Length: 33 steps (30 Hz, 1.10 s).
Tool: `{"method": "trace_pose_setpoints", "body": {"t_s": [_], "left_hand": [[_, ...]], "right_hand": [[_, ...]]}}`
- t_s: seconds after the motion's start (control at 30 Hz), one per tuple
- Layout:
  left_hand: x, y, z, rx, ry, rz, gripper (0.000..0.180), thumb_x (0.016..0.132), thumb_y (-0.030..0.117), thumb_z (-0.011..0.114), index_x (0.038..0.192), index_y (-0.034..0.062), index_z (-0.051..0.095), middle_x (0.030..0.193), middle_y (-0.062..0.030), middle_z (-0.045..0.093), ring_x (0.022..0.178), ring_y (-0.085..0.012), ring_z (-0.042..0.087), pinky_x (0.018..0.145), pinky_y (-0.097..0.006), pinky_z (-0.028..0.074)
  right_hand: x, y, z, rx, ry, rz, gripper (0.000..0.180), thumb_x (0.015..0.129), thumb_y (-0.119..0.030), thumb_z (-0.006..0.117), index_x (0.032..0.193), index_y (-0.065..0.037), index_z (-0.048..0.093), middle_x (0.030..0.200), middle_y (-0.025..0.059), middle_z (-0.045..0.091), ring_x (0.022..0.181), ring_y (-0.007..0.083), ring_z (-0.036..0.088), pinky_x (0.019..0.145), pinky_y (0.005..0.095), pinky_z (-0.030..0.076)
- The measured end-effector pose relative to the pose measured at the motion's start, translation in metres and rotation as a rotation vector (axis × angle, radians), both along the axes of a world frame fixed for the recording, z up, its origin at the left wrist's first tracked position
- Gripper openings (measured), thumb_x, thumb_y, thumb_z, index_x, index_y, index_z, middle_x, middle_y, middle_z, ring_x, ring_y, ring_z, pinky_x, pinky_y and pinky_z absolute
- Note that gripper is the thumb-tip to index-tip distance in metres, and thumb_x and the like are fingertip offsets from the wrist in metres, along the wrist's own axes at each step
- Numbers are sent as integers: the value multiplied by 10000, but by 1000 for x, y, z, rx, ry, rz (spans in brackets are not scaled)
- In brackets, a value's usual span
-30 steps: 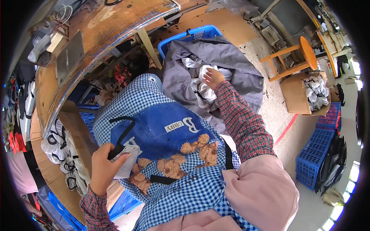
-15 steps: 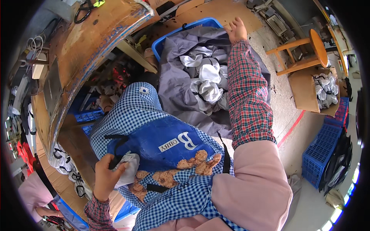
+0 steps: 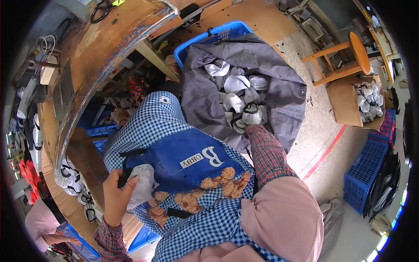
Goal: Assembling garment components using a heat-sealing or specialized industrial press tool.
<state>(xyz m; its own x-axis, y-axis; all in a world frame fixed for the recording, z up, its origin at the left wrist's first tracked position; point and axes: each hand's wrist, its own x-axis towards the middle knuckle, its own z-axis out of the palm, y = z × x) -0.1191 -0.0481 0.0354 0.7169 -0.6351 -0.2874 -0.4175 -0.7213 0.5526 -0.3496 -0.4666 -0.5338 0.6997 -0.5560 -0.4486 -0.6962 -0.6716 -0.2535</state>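
Right hand [image 3: 250,129] buried among white pieces [image 3: 238,102], its grip out of sight.

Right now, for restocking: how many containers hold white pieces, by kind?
Blue crate with grey liner: 1
Cardboard box: 1
Total: 2

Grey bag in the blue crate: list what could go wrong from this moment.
1. The right hand reaches down into the white pieces piled in the grey bag; pulling one out may drag or tangle neighbouring pieces.
2. The left hand holds a white piece against the apron in a loose-looking grip, so it might slip to the floor.
3. The bag's slack edges hang over the blue crate; pieces near the rim could spill out.
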Motion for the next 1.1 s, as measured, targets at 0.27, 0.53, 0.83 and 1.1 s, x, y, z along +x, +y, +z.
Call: {"method": "trace_pose_setpoints", "body": {"t_s": [0.27,0.53,0.83,1.1], "left_hand": [[12,-1,8,-72,-84,33,350,779,142,752,749,-4,435,626,-35,363,605,-101,331,517,-283,309],[9,6,12,-42,2,76,331,759,127,769,744,-14,469,623,-26,407,601,-83,359,514,-265,332],[31,-2,-11,10,73,88,350,733,122,806,740,-6,481,610,-12,405,593,-74,352,500,-262,326],[38,-17,-5,83,100,145,326,748,108,799,727,5,491,601,16,417,583,-59,347,492,-254,308]], "right_hand": [[55,37,212,148,-187,128,285,882,-276,508,975,-64,673,953,214,676,906,412,642,792,495,508],[117,-47,192,926,-289,-891,702,812,-564,675,1313,-103,503,1159,127,577,919,280,632,680,487,556],[152,-202,167,621,-772,-1148,810,787,-536,702,1383,-72,408,1259,221,519,943,383,572,758,568,515],[250,-254,321,874,-1263,-878,617,1000,-343,448,1507,-89,205,1551,159,197,1384,364,282,1043,529,357]]}}
